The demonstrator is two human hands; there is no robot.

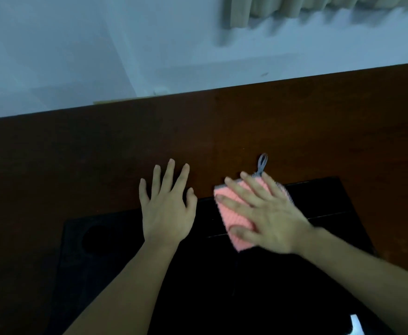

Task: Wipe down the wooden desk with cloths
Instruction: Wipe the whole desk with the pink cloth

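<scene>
Right hand (268,213) presses flat w/ straight, spread fingers on a pink cloth (234,213); no curled grip. The cloth straddles the edge of a black mat (125,250) and the brown wooden counter (222,131), its grey loop (262,163) pointing away. Left hand (168,209) rests open just beside it, holding nothing. Risks, judged: w/ only flat pressure the cloth may bunch or slip; the loop may snag on the mat edge. Right hand is motion-blurred. Bright object bottom right (356,325) is cut off, unidentifiable.
</scene>
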